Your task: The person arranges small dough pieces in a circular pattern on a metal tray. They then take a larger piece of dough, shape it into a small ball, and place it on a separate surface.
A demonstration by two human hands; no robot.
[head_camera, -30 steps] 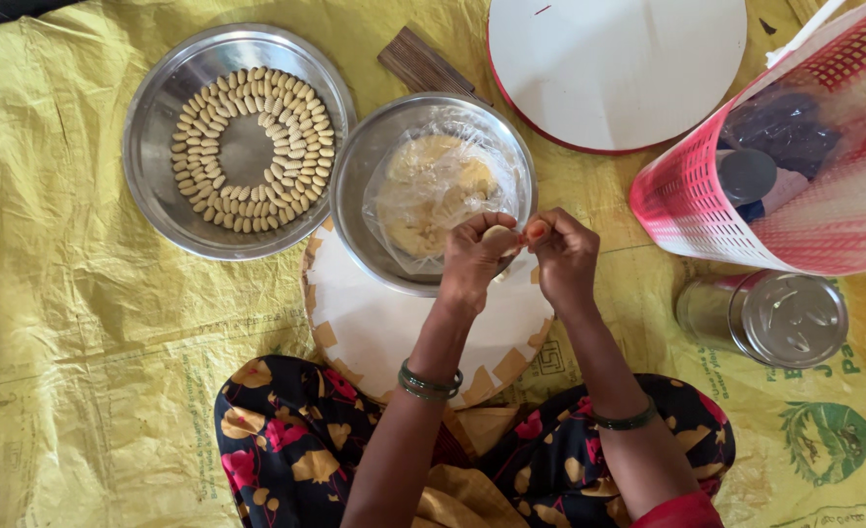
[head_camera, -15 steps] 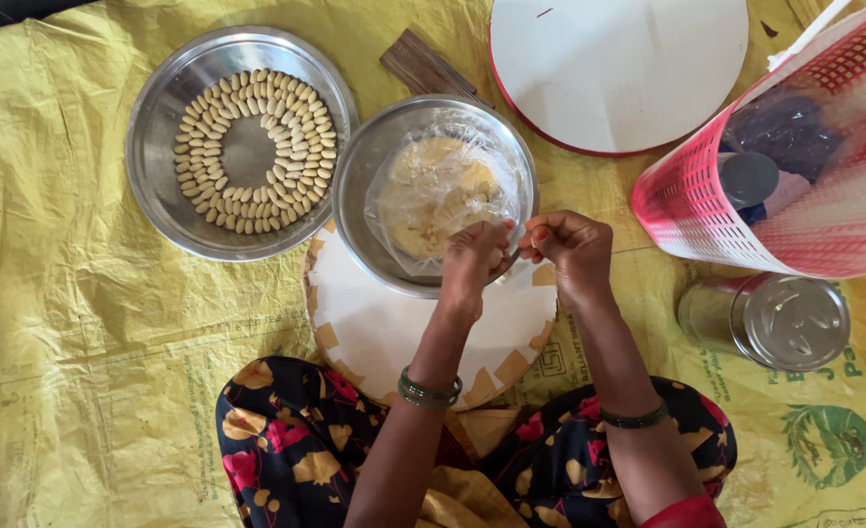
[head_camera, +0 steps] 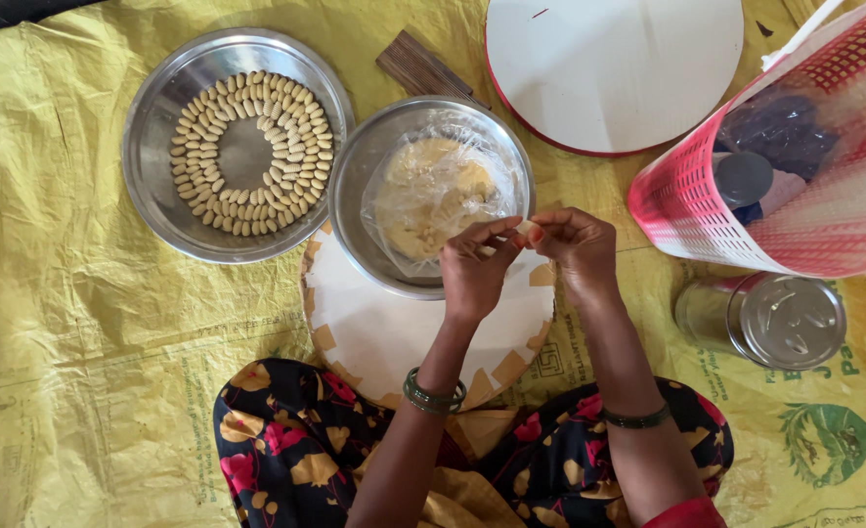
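Note:
My left hand point(head_camera: 474, 269) and my right hand point(head_camera: 577, 249) meet fingertip to fingertip, pinching a small piece of pale dough point(head_camera: 524, 228) between them. They hover over the near right rim of a steel bowl point(head_camera: 365, 181) that holds a lump of yellow dough under clear plastic wrap point(head_camera: 431, 196). The bowl rests on a round white board point(head_camera: 394, 328) in front of my lap. To the left, a steel plate point(head_camera: 154, 156) carries several small shaped dough pieces point(head_camera: 247, 152) laid in rings.
A yellow sheet point(head_camera: 71, 342) covers the floor. A white round board with a red edge point(head_camera: 614, 68) lies at the top. A pink basket point(head_camera: 687, 196) with containers stands right, a steel lidded tin point(head_camera: 775, 321) below it. A wooden comb-like tool point(head_camera: 418, 68) lies behind the bowl.
Both hands have shifted slightly toward the right of the bowl's rim while still working the small dough piece between the fingers. Nothing else has moved.

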